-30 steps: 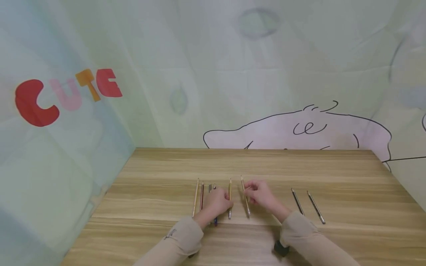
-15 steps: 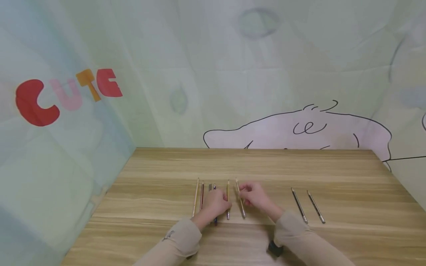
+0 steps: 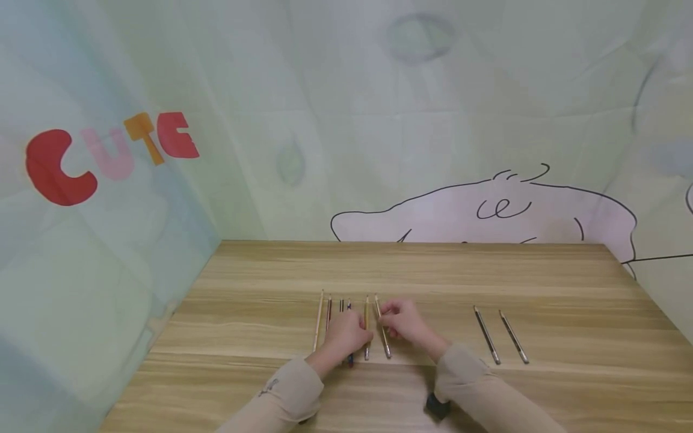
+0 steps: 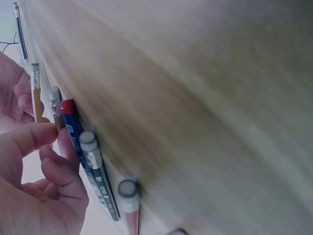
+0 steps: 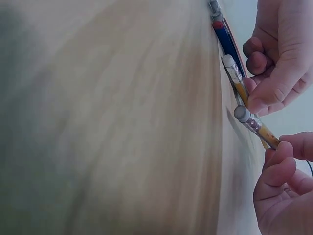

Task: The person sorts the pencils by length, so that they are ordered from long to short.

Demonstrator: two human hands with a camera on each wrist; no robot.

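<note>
My left hand (image 3: 346, 332) pinches a yellow pencil (image 3: 367, 305) between thumb and fingertips, low on its eraser half; the thumb and a finger meet on it in the left wrist view. Just to the right, my right hand (image 3: 406, 322) pinches a second yellow pencil (image 3: 386, 344), its white eraser and metal band (image 5: 249, 120) showing in the right wrist view. That pencil leans slightly, point toward the left one. Beside the left hand, a blue pencil with a red end (image 4: 72, 125) and a dark pencil with an eraser (image 4: 100, 174) lie partly hidden under it in the head view.
Farther left on the wooden table (image 3: 271, 264) lie a dark red pencil (image 3: 328, 313) and a light yellow one (image 3: 319, 319). Two dark pencils (image 3: 487, 334) lie apart on the right. A printed cloth (image 3: 303, 120) hangs behind the table.
The right hand has slid its pencil leftward, narrowing the gap to the left hand's pencil. The left hand has shifted its pencil slightly left, toward the row.
</note>
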